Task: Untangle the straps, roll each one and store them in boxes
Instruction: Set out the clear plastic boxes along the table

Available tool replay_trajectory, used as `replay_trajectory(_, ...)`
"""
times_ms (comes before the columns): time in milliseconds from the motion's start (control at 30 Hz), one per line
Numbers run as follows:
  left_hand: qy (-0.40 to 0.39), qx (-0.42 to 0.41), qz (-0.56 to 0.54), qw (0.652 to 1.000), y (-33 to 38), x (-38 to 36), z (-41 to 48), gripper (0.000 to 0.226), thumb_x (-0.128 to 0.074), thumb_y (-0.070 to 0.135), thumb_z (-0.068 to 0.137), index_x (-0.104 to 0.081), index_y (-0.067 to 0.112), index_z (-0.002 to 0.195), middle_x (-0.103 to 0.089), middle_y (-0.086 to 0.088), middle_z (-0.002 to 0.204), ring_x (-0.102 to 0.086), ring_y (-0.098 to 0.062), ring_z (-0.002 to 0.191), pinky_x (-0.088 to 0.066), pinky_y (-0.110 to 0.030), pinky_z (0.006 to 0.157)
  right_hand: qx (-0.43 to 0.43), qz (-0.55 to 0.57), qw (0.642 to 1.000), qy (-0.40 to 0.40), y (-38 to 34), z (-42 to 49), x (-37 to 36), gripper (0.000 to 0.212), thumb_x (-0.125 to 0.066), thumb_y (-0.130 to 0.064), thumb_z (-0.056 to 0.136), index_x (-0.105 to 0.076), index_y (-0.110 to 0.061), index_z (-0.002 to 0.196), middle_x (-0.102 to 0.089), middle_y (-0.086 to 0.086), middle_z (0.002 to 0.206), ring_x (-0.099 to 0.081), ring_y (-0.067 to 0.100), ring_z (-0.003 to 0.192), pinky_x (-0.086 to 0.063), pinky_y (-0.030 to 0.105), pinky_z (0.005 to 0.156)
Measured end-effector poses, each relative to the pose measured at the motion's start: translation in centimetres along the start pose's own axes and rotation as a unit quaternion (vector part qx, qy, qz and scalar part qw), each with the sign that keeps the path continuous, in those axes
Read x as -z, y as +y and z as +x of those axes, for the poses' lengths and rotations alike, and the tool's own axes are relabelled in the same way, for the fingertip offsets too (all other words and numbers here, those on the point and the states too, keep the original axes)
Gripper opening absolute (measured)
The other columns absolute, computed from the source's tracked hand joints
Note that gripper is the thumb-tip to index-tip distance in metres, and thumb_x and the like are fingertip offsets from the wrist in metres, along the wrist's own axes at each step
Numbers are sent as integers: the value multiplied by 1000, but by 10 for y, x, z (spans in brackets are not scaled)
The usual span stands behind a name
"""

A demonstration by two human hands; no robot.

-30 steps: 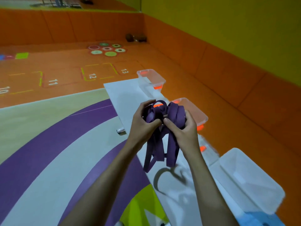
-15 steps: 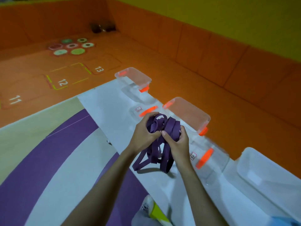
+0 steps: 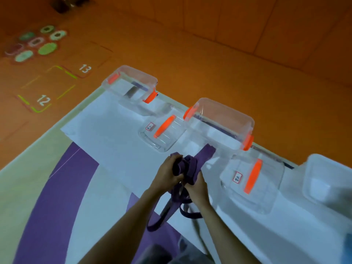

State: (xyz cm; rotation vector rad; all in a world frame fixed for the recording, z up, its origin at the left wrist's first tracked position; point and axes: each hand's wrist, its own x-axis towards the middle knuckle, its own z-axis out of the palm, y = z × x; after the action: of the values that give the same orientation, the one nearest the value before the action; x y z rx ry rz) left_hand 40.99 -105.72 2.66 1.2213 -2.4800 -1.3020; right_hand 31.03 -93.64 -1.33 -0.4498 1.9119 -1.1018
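Zero rolled as far as I can see: left hand [image 3: 167, 174] and right hand [image 3: 197, 187] have fingers clenched round the tangled straps [image 3: 188, 168], just above the white surface [image 3: 118, 141]. Clear boxes [image 3: 221, 119] beyond are open, contents unclear. Untangling, rolling and storing all left.
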Motion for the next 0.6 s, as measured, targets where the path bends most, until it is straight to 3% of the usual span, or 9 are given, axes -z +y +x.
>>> replay_trajectory(100,-37,11,30,999,-8,-5,15,81,-79,20,76,-44,23,149,-55,-3,143,-54,-26,129,-47,-33,99,-18,-40,999,3,5,9,-7,43,-67,-12,91,-46,-22,127,-69,-3,101,-69,19,87,-60,40,79)
replay_trajectory(200,-28,27,79,996,-20,-7,24,92,-82,47,78,-33,30,155,-53,1,147,-54,-25,130,-53,-41,97,-16,-67,997,17,7,13,-12,50,-69,-19,92,-45,-24,136,-68,-8,106,-68,16,92,-58,34,80)
replay_trajectory(333,-61,9,91,994,-35,6,32,105,-73,77,76,-29,32,159,-52,1,150,-57,-24,132,-53,-45,101,-64,-97,993,26,8,13,-17,45,-71,-41,85,-46,-39,123,-71,-13,97,-68,12,85,-58,36,76)
replay_trajectory(467,-85,-18,44,995,-47,33,34,97,-73,78,75,-38,36,155,-60,4,143,-60,-20,127,-51,-37,103,-82,-101,991,21,2,-2,-32,47,-73,-37,87,-44,-47,122,-67,-19,92,-66,8,85,-52,29,77)
replay_trajectory(600,-85,-51,-54,994,-60,68,39,82,-68,86,71,-55,40,139,-67,14,131,-64,-11,118,-54,-39,104,-104,-86,990,50,5,-24,-47,57,-75,-24,88,-43,-30,134,-73,-5,97,-74,12,85,-63,34,83)
